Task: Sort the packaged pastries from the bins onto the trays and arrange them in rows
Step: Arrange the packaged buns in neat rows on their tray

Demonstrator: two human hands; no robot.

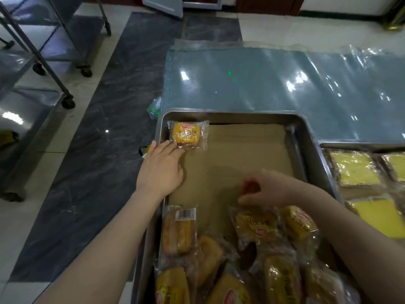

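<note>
With straight fingers the left hand [162,170] pressed one pastry [187,134] into the upper-left corner of the tray [306,137], to start a row. The right hand [269,189] pinched another wrapper [256,227].

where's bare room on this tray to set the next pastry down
Bare brown liner runs from the placed pastry along the far rim to the tray's right wall, and across the middle between the left hand and right hand. The near end is crowded with heaped pastries.

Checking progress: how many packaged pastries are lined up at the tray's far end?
1: the packaged pastry in the tray's far-left corner, by the left hand. None looks hidden there.
</note>
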